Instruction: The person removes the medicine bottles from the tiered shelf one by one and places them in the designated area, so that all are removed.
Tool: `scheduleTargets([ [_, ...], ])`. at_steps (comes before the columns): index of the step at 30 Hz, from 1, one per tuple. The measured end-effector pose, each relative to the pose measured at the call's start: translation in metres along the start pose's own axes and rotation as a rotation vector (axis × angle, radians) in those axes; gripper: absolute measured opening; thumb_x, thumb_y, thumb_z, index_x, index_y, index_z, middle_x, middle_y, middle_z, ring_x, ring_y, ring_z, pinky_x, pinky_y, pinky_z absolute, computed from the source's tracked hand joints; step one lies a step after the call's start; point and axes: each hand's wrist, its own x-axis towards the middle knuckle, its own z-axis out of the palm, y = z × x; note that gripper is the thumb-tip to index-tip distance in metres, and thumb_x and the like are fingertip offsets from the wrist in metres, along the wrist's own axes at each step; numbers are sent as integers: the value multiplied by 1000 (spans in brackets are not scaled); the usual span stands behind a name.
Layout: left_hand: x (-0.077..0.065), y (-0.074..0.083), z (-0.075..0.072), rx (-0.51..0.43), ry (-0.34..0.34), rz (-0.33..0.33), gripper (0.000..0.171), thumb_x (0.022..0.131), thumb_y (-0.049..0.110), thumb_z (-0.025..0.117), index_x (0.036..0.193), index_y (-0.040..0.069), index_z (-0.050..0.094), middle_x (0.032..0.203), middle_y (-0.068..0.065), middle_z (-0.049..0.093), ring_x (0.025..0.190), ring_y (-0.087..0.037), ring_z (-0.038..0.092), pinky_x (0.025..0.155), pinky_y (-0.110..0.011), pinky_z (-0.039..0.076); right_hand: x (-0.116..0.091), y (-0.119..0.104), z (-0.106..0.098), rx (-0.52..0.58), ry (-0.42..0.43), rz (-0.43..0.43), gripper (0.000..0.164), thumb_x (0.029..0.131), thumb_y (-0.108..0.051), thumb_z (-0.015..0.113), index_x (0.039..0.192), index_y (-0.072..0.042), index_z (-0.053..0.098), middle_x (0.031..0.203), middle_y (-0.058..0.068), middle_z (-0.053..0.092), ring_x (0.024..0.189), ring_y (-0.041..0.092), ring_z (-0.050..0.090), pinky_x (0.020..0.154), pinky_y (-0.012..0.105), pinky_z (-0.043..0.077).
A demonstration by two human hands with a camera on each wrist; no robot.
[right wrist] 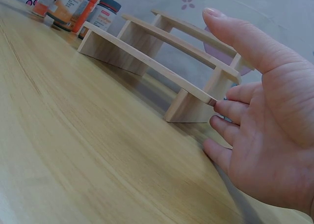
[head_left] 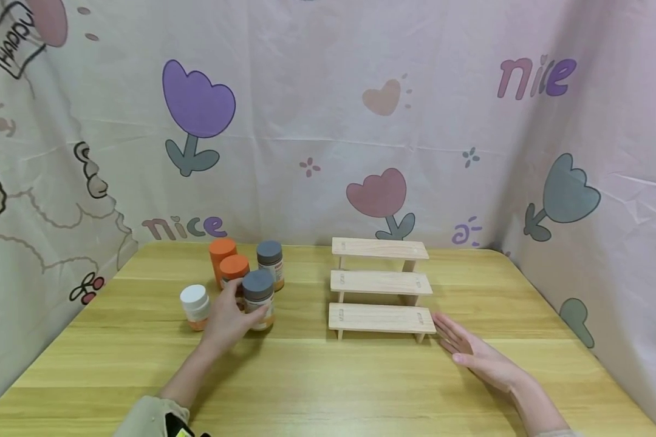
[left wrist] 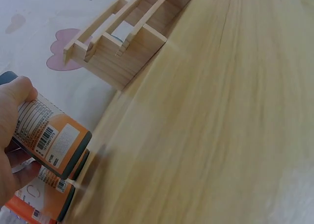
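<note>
My left hand [head_left: 226, 321] grips a grey-capped supplement bottle [head_left: 259, 303], thumb on one side and fingers on the other. In the left wrist view this bottle [left wrist: 51, 136] shows a white and orange label with a barcode. Close behind it stand an orange-capped bottle [head_left: 234, 266], a taller orange bottle [head_left: 222, 249] and a second grey-capped bottle [head_left: 271, 261]. A white-capped bottle [head_left: 195, 306] is left of the hand. My right hand [head_left: 486, 361] has its fingers extended, fingertips at the right end of a three-step wooden display stand [head_left: 382, 318].
The wooden table [head_left: 306, 388] carries the bottles on the left and the stand right of centre. A printed cloth [head_left: 306, 109] hangs behind the table and along both sides.
</note>
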Motion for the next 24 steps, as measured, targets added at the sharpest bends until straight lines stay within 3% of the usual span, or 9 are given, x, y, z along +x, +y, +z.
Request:
scheduleTargets([
  [10, 0, -10, -1, 31, 14, -9, 62, 74, 12, 78, 124, -3, 44, 113, -21, 57, 98, -31, 55, 78, -43, 47, 3, -3, -1, 28, -31, -28, 70, 95, 3, 39, 143, 5, -12, 145, 25, -18, 136, 3, 15, 105, 17, 17],
  [24, -4, -17, -1, 58, 27, -29, 61, 75, 15, 77, 123, -2, 43, 113, -19, 55, 97, -30, 54, 78, -40, 46, 1, 0, -1, 11, -8, 9, 71, 96, 2, 41, 143, 5, -12, 142, 27, -22, 135, 0, 16, 106, 18, 17],
])
